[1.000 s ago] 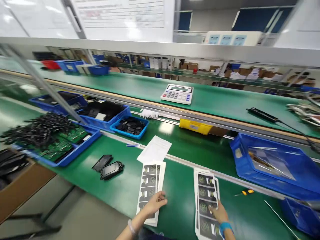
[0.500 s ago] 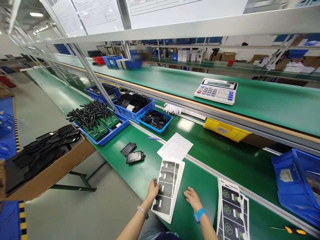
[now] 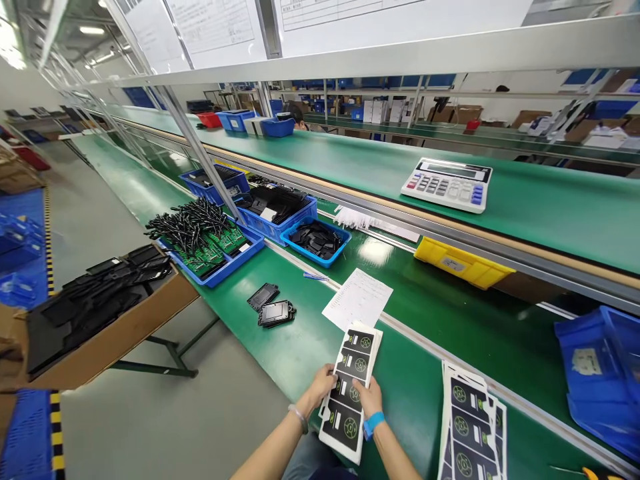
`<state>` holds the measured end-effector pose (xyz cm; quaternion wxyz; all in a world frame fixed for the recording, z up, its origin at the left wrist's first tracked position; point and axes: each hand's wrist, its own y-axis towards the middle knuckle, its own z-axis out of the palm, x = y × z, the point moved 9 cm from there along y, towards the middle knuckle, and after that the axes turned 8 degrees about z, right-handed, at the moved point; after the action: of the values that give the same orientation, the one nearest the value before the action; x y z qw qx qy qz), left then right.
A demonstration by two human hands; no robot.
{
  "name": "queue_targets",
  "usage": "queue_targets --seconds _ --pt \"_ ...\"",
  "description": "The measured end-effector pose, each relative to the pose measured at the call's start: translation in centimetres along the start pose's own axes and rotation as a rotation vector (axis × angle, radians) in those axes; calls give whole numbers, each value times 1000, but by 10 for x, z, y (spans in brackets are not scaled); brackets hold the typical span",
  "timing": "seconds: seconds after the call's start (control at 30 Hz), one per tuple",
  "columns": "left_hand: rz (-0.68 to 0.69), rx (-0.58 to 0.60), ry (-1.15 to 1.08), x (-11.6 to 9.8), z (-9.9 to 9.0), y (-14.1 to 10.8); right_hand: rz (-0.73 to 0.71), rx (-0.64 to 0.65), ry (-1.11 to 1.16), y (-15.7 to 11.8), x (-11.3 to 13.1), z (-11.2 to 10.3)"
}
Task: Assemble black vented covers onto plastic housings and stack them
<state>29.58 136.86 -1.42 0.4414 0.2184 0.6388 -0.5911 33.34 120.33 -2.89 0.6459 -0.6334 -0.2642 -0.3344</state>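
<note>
A stack of label sheets (image 3: 342,421), black panels with green ring marks on white backing, lies near the bench's front edge. My left hand (image 3: 323,387) is closed on its left edge. My right hand (image 3: 370,399) grips the right edge, thumb on top and the other fingers hidden beneath. A white printed paper (image 3: 357,298) touches the far end of the stack. To the right lies a second pile of label sheets (image 3: 470,427). Black plastic housings (image 3: 276,313) rest on the bench to the left.
A blue tray (image 3: 227,270) holds green circuit boards with black cables. Beside it are a blue bin (image 3: 295,225) and a small blue basket (image 3: 316,262) of black parts. A calculator (image 3: 447,185) sits on the raised shelf. At right are a yellow bin (image 3: 460,263) and a blue bin (image 3: 595,380).
My right hand has moved left from beside the stack and taken hold of its right edge. The sheets are now squared closer together between both hands. The view has shifted slightly.
</note>
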Motion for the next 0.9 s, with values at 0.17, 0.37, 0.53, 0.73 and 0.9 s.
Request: queue_targets --seconds 0.17,0.37,0.53,0.73,0.9 --pt "66 100 -106 -34 23 -25 -71 183 202 -44 32 -12" --pt "107 638 -228 -120 86 -84 -122 244 353 -108 99 -31" --pt "234 782 -182 -179 111 -128 -129 248 385 -153 143 -44" --pt "269 828 -145 -202 129 -154 -146 262 420 -184 169 -59" --pt "208 781 -163 -202 141 -159 -145 260 422 -198 178 -69"
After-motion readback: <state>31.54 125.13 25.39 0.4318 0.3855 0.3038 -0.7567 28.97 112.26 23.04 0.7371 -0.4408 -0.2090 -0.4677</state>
